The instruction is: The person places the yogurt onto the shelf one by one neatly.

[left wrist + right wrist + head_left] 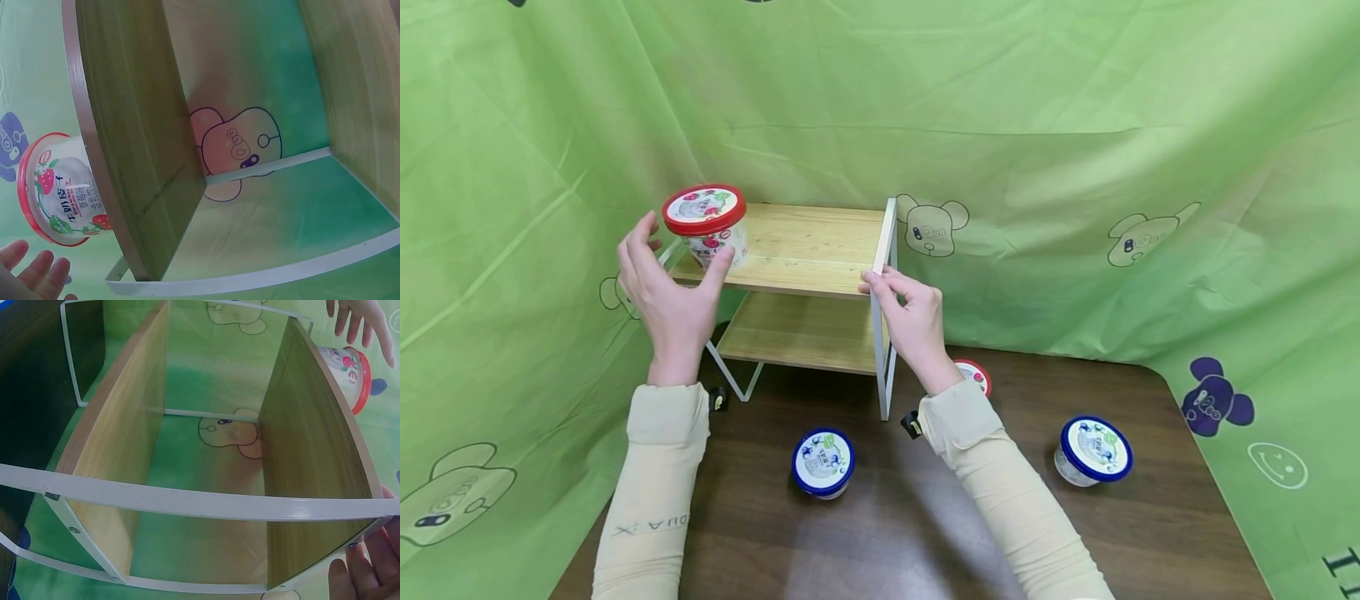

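Observation:
A two-tier shelf [816,242] with wooden boards and a white metal frame stands at the back. On the left end of its top board sits a paper tub [706,218] with a red lid and strawberry print. My left hand [672,304] is beside this tub, thumb and fingers spread; in the left wrist view the visible fingertips [44,272] are apart from it. At the shelf's right front corner, my right hand [913,321] pinches the white frame and board edge. The right wrist view shows its curled fingers [369,562] against that corner.
On the brown table [880,517] stand a blue-lidded tub [823,461] in front of the shelf and another blue-lidded tub [1093,450] at the right. A second red-lidded tub [976,377] is partly hidden behind the right forearm. Green printed cloth [1037,125] hangs around the table.

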The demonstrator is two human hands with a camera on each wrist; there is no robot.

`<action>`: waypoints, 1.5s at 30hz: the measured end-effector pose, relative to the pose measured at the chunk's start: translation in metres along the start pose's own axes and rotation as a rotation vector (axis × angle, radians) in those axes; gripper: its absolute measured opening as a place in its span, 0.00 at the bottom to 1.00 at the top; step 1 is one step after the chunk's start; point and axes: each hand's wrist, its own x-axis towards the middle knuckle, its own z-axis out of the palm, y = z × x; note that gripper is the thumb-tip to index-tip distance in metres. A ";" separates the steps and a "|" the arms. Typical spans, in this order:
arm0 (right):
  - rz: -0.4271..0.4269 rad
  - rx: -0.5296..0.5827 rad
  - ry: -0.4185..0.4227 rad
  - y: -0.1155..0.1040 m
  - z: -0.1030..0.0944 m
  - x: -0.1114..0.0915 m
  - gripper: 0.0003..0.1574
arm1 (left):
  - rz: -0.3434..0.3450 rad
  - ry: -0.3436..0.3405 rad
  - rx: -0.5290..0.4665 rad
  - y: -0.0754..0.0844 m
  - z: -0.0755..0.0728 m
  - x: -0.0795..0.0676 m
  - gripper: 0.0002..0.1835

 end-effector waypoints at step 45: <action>0.013 0.006 -0.003 -0.003 -0.002 0.000 0.18 | 0.032 -0.132 -0.090 -0.004 0.002 -0.077 0.51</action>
